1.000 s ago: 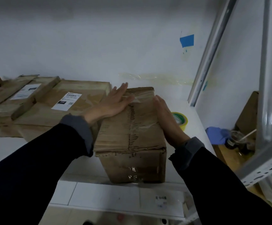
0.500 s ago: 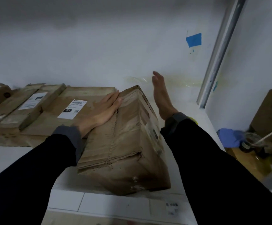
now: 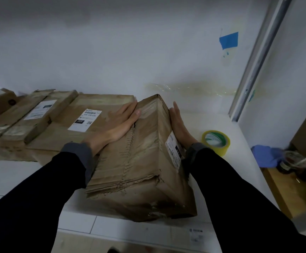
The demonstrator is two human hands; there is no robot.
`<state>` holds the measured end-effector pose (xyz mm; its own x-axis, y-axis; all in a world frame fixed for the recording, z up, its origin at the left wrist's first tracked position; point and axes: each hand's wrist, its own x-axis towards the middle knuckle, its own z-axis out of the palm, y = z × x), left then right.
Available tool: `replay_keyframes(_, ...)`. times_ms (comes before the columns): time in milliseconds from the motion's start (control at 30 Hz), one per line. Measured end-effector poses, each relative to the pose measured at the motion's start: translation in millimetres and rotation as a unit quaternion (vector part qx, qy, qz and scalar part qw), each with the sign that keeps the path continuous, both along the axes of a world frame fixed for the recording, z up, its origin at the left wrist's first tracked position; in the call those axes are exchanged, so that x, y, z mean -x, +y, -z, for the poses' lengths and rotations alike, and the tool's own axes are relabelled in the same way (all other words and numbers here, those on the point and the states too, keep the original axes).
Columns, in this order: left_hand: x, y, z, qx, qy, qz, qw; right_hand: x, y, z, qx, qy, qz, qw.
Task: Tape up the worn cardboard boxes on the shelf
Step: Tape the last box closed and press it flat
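Now both of my hands were on the worn cardboard box [image 3: 139, 161], which sat tilted on the white shelf [image 3: 240, 136] with one long edge raised like a ridge between them. My left hand [image 3: 119, 125] lay flat on the box's crumpled left face, fingers straight and close together, the fingertips [image 3: 133, 108] reaching toward the far end of that face. My right hand [image 3: 178, 126] pressed flat against the opposite side, fingers straight and together, pointing away from me, with a white label [image 3: 175, 152] on the box just below its wrist. Neither hand curled round anything; the box was squeezed between two flat palms.

Just right of my right hand, a roll of yellowish tape [image 3: 215, 142] lay flat on the shelf, apart from the box. Farther right of it, a blue glove [image 3: 266, 156] lay beside a dark jar [image 3: 291, 161] with a thin stick poking out. Left of my left hand, touching the near side of its fingers, lay a flat cardboard box with a printed label [image 3: 84, 119], and beyond that, more flattened cardboard pieces [image 3: 29, 115] stacked side by side. On the wall past my right fingertips was a patch of blue tape [image 3: 229, 40], and lower down a strip of clear tape [image 3: 194, 89].
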<state>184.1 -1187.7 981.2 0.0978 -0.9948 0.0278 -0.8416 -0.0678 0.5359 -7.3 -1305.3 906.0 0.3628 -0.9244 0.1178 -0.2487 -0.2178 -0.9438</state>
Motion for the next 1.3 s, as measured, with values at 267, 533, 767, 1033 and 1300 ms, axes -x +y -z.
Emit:
replay_keyframes(267,7,-2,-2,-0.007,-0.007,0.011,1.000,32,-5,9,0.016,0.123,0.011,0.992)
replay_keyframes(533,4,0,-1,-0.007,-0.006,0.000,1.000,-21,6,-61,0.079,-0.029,-0.050,0.995)
replay_keyframes(767,5,2,-1,-0.004,-0.004,-0.006,1.000,32,23,-5,0.039,0.190,-0.037,0.980)
replay_keyframes(1033,11,-8,1,-0.002,-0.016,0.011,1.000,45,98,-70,0.053,-0.101,-0.013,0.993)
replay_keyframes(1300,12,-8,3,0.005,-0.016,0.002,1.000,42,116,-2,0.058,-0.109,-0.017,0.992)
